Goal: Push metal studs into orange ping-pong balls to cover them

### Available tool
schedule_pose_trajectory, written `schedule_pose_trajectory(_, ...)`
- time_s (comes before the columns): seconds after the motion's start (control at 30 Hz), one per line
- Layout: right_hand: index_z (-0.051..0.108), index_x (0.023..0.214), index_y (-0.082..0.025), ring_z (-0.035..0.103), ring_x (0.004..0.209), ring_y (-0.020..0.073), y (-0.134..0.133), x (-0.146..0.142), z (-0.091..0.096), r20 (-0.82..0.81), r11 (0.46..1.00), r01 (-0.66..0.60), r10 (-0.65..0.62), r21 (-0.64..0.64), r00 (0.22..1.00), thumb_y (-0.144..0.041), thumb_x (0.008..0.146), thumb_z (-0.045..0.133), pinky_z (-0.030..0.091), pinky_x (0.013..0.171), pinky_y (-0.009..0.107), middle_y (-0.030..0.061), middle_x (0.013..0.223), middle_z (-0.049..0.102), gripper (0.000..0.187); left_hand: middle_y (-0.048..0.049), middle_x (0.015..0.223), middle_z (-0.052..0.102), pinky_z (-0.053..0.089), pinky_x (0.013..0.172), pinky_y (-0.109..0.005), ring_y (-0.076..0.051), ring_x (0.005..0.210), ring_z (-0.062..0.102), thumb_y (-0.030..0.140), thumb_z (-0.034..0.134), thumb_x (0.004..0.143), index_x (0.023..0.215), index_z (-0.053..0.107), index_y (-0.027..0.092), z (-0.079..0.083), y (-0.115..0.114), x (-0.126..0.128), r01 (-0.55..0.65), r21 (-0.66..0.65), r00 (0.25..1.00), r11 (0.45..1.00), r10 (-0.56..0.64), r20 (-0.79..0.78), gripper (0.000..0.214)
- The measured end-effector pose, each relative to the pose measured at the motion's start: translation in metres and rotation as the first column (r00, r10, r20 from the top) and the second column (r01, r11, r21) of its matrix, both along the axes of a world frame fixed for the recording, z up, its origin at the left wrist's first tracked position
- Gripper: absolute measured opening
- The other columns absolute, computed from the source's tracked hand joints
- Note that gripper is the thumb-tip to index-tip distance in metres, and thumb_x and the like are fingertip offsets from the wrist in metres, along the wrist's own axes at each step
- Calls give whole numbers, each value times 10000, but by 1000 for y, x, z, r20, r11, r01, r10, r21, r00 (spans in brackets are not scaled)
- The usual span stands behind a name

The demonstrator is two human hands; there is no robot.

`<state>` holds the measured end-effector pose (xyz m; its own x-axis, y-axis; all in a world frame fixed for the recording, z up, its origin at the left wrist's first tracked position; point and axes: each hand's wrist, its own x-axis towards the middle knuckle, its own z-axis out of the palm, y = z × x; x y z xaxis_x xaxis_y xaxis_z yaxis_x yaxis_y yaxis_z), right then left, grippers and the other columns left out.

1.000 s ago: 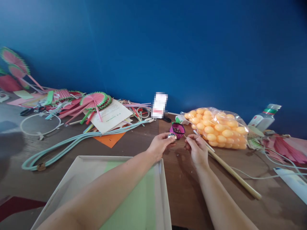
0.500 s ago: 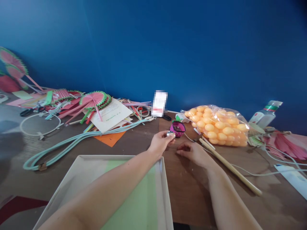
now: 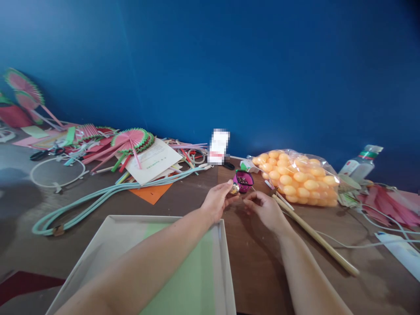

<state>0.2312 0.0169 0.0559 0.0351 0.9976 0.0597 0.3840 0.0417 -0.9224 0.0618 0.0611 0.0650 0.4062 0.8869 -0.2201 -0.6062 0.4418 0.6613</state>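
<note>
My left hand (image 3: 216, 200) pinches a small shiny silver round object (image 3: 235, 188) between thumb and fingers, just in front of a small purple container (image 3: 243, 180) with dark little bits inside. To its right, my right hand (image 3: 265, 211) hovers low over the brown table with thumb and index finger pressed together; whatever they pinch is too small to make out. My left forearm crosses a shallow white tray (image 3: 229, 262) with a pale green band inside.
A clear bag of orange balls (image 3: 298, 178) and a wooden stick (image 3: 321, 239) lie to the right, near a bottle (image 3: 361, 164). On the left are paper fans (image 3: 131, 142), sheets (image 3: 154, 162), light blue tubing (image 3: 98, 197) and a white hoop (image 3: 36, 175). A blue wall (image 3: 210, 65) stands behind.
The fingers of my right hand have closed into a pinch and come nearer the silver object. My left hand has turned it slightly and keeps its hold.
</note>
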Motion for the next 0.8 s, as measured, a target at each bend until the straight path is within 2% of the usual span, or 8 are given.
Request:
schedule_pose_trajectory(0.17,582,853,-205,574,528,143,0,-5,1,-147,997,52,-43,54,988,-388,769,685,485,548,270,-26,593,607,226,-75,788,638,551,714,-266,-121,682,627,175,550,848,791,615,87,4,1,2,-57,-88,998,995,54,-37,124)
schedule_pose_trajectory(0.47,613,797,-191,566,513,129,-3,-15,5,-107,991,62,-49,122,993,-376,791,673,467,544,251,-23,569,598,194,-78,753,639,549,754,-294,-134,690,623,176,538,850,757,605,101,-3,5,2,-11,-135,999,991,4,-51,137)
schedule_pose_trajectory(0.67,627,801,-192,604,593,129,-2,-15,1,-162,989,58,-35,133,986,-352,768,700,498,597,264,9,786,642,178,-79,749,639,546,773,-298,-125,664,620,190,539,853,762,606,97,-3,5,2,-1,-144,999,990,-6,-49,146)
schedule_pose_trajectory(0.8,607,815,-200,583,563,123,-4,-18,4,-225,988,86,-55,129,973,-346,761,707,500,549,243,-18,667,604,185,-85,750,638,545,780,-309,-131,673,623,186,521,860,759,603,94,-4,6,2,6,-140,999,990,-13,-52,160)
